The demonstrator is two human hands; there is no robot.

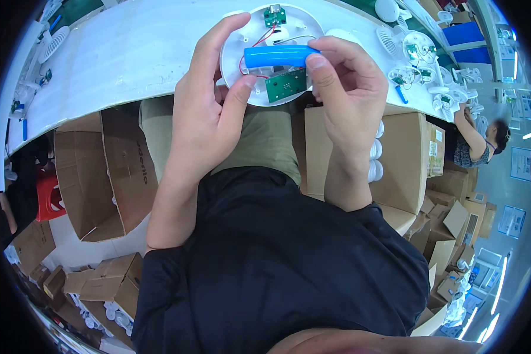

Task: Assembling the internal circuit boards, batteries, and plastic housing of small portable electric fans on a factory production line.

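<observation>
A white round plastic housing (233, 44) lies open-side up at the table's near edge. Inside it are a small green circuit board (275, 16), a larger green circuit board (287, 86) and thin red and white wires. My left hand (203, 112) grips the housing's left side, thumb inside the rim and index finger along its upper left edge. Between thumb and fingers, my right hand (351, 88) pinches the right end of a blue cylindrical battery (277, 56). The battery lies level across the housing, above the larger board; whether it touches the housing, I cannot tell.
On the white table (130, 53), white fan parts (419, 47) and another blue battery (402, 94) lie at right. An open cardboard box (88, 177) stands below left; another box (401, 159) with white round parts is below right. A person (475, 138) works at far right.
</observation>
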